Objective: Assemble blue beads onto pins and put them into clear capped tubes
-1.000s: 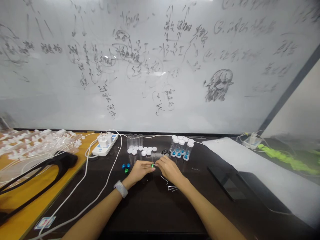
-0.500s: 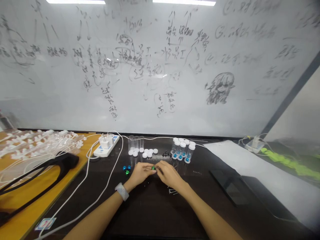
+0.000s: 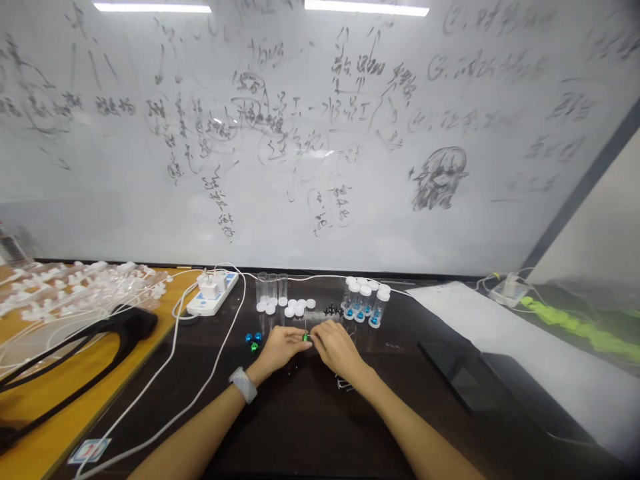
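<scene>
My left hand and my right hand meet fingertip to fingertip over the dark table. Both pinch a small green bead between them; a thin clear tube seems to stand at the bead, but I cannot make it out well. Just left of my left hand lie loose blue and green beads. Behind the hands are white caps, empty clear vials and capped vials with blue beads. A small black cluster sits between caps and capped vials.
A white power strip and its cables run across the left of the table. Clear plastic parts and a black strap lie on the orange surface at left. A dark tablet and white sheet lie at right. A whiteboard stands behind.
The hands have stayed pinched together on the green bead, barely shifting. The view has tilted slightly, so everything sits a little lower in the picture than a second ago.
</scene>
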A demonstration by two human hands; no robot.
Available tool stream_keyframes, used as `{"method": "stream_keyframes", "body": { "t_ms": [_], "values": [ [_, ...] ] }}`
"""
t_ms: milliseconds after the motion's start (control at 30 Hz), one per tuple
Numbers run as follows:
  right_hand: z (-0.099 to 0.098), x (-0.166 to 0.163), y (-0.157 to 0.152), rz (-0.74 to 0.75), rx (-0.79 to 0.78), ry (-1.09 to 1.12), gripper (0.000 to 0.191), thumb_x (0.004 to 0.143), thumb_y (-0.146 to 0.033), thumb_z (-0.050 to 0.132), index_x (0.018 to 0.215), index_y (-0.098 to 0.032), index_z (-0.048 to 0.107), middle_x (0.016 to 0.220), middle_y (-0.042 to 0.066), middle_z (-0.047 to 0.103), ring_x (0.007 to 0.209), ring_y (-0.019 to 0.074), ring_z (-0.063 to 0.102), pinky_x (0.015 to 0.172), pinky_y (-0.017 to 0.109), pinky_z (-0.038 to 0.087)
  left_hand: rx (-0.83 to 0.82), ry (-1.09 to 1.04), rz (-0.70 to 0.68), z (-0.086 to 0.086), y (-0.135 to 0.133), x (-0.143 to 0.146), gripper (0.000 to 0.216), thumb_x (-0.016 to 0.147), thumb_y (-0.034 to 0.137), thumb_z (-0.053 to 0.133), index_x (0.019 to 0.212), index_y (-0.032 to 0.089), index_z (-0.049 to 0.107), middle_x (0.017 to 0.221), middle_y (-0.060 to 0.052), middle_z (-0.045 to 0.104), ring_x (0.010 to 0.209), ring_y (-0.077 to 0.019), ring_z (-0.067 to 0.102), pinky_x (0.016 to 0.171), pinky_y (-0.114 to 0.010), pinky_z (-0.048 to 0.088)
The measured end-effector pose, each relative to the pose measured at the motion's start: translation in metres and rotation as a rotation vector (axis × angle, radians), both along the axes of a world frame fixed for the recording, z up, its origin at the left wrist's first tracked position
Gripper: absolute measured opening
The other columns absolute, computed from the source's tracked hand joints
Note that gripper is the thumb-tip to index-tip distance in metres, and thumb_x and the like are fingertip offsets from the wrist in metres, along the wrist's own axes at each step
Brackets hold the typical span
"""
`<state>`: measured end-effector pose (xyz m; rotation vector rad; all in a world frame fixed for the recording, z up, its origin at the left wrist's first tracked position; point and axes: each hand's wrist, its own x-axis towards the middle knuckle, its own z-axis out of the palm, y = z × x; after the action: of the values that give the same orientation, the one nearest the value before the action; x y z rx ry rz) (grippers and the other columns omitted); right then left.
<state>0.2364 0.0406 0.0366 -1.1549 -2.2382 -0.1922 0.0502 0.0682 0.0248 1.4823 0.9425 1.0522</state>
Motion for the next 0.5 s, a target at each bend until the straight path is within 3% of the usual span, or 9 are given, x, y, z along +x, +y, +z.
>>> {"method": "stream_keyframes", "body": {
  "t_ms": [167,300,500],
  "values": [
    [0.0023,-0.0003,-0.0030,0.029,-0.015,-0.039,0.017,0.098,-0.017,0.045,0.095,-0.019,0.062,0.086,0.007,0.062,0.087,0.0234,0.056,0.076,0.033,0.043,0.005,-0.015,-0.019,-0.0022,0.0017,-0.0007,0.041,0.056,0.033,0.090,0.089,0.011,0.078,0.084,-0.012,0.079,0.081,-0.0279,0.074,0.081,-0.039,0.059],
    [0.0015,0.0022,-0.0020,0.074,-0.083,0.059,0.018,0.095,-0.014,0.050,0.104,-0.021,0.064,0.091,0.006,0.063,0.088,0.0208,0.059,0.076,0.030,0.046,0.010,-0.003,-0.026,-0.0011,0.0009,-0.0014,0.042,0.058,0.034,0.090,0.091,0.012,0.078,0.085,-0.013,0.079,0.082,-0.0284,0.074,0.082,-0.040,0.058],
    [-0.0003,0.0014,0.0008,0.026,-0.098,0.150,0.011,0.094,-0.015,0.054,0.091,-0.021,0.063,0.084,0.004,0.064,0.085,0.0209,0.059,0.075,0.031,0.046,0.018,-0.008,-0.018,-0.0036,0.0024,-0.0012,0.040,0.057,0.032,0.090,0.090,0.012,0.077,0.085,-0.012,0.079,0.080,-0.0271,0.074,0.078,-0.038,0.059]
  ]
}}
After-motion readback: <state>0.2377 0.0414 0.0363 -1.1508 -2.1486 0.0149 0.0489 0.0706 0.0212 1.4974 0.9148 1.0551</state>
